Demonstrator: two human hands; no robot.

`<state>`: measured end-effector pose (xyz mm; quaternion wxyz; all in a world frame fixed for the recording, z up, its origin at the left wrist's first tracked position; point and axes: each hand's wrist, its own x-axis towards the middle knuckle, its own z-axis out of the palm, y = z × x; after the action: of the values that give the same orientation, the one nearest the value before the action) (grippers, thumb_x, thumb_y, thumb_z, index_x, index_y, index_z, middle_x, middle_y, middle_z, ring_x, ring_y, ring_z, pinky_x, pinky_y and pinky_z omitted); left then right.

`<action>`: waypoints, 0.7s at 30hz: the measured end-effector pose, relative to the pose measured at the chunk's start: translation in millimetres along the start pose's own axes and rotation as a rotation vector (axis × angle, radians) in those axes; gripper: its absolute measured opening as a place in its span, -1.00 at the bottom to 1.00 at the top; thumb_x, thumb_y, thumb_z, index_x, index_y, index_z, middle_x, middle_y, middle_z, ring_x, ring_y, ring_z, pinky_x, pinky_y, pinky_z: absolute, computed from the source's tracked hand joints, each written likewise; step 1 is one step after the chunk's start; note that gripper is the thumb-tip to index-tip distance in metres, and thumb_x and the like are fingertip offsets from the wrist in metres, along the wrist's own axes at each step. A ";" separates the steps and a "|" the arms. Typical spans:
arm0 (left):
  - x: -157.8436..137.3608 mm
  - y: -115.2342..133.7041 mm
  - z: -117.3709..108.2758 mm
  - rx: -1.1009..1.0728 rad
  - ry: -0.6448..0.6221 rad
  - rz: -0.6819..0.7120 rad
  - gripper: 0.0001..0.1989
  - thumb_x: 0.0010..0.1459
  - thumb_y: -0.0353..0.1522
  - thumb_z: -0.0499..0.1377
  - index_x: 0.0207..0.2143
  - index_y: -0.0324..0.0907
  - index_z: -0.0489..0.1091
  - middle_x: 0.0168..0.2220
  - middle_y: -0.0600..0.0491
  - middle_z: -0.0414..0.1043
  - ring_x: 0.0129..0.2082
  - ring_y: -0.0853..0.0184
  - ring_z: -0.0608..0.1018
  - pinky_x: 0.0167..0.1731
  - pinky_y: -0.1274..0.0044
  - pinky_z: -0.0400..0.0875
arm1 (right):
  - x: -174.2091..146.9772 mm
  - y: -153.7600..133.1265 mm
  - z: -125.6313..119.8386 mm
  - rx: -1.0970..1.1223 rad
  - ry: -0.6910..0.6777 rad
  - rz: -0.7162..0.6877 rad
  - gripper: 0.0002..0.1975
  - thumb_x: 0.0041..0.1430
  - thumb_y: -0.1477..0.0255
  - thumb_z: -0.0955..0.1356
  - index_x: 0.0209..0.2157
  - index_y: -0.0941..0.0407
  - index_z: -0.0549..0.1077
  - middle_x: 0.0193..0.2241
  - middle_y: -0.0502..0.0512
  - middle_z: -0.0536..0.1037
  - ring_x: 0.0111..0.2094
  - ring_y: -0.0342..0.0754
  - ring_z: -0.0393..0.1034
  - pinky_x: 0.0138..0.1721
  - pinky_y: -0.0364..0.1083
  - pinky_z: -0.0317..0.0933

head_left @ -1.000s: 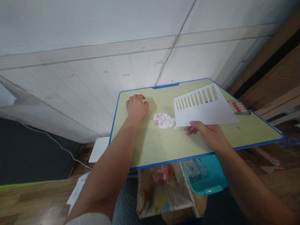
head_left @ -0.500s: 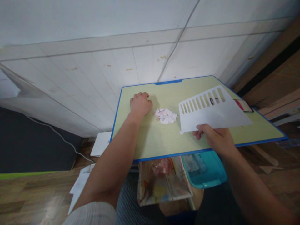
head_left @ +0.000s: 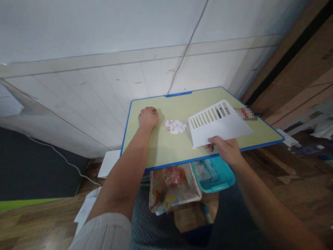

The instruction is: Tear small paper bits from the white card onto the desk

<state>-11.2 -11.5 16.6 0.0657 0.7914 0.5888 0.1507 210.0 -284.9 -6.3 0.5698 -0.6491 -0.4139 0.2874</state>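
My right hand (head_left: 225,149) holds a white sheet with a row of cut-out slots (head_left: 218,130) by its near edge, thumb on top and fingers underneath. The sheet is tilted above the right half of a pale yellow tabletop with a blue rim (head_left: 166,149). My left hand (head_left: 148,117) rests on the far left part of the tabletop, its fingers curled in. Whatever those fingers may hold is hidden. Between the hands lies a low pile of small white and pinkish flakes (head_left: 176,126), touched by neither hand.
Below the near edge are an open patterned box (head_left: 177,201) and a teal plastic tub (head_left: 214,187). A pixelated object (head_left: 245,113) lies at the tabletop's right side. A white panelled wall (head_left: 104,86) with a hanging cable (head_left: 191,38) stands behind. Brown cardboard (head_left: 291,69) is at right.
The view has shifted, so the tabletop sits slightly further left. The fingers of my left hand are curled tighter than before. My right hand still holds the slotted sheet.
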 end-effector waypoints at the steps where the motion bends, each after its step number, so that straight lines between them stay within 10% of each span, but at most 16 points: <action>1: -0.6 0.0 0.4 -0.006 0.010 -0.004 -0.51 0.54 -0.40 0.04 0.33 -0.10 0.64 0.46 -0.17 0.61 0.48 0.01 0.57 0.49 0.24 0.44 | 2.4 0.1 1.7 0.033 0.025 0.007 -0.71 0.01 0.16 0.46 -0.67 -0.03 0.51 -0.64 0.10 0.56 -0.56 0.04 0.42 -0.44 0.02 0.37; 21: -73.6 -5.9 -10.2 0.100 0.013 0.022 -0.52 0.64 -0.35 0.00 0.44 -0.14 0.50 0.52 -0.21 0.55 0.56 -0.02 0.49 0.50 0.14 0.39 | 26.4 3.3 -0.8 0.265 0.050 0.099 -0.83 -0.28 0.23 0.41 -0.61 -0.01 0.41 -0.73 0.03 0.41 -0.70 -0.08 0.22 -0.69 -0.12 0.04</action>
<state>-39.0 -80.5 12.7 0.0205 0.7992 0.5871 0.1271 224.3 -262.5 -6.8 0.6457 -0.5948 -0.3254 0.3512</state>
